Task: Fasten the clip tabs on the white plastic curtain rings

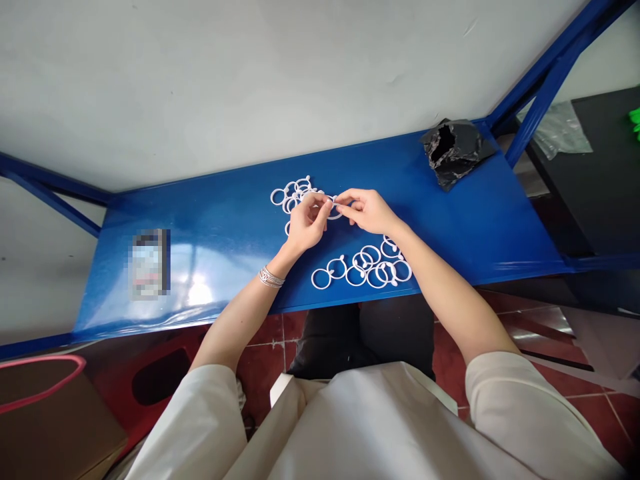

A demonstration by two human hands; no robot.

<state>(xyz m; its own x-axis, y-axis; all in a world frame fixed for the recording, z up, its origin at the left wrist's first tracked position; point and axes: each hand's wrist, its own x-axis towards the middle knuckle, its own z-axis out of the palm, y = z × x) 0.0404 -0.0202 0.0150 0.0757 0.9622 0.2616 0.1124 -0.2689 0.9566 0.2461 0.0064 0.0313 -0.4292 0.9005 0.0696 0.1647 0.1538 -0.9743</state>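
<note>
Both my hands meet over the blue table at a white ring (336, 215). My left hand (309, 220) pinches the ring's left side between thumb and fingertips. From the right, my right hand (367, 210) grips the same ring's upper edge with its fingers pressed together. Behind my left hand lies a pile of white rings (278, 197), partly covered by that hand. Nearer to me, under my right forearm, several more white rings with small knobs (356, 275) lie spread and overlapping.
A torn black plastic bag (457, 152) sits at the table's back right. A blurred-out flat object (149, 265) lies at the left. Blue frame bars (543, 97) rise at the right end, and a pale wall (240, 80) stands behind the blue table (480, 230).
</note>
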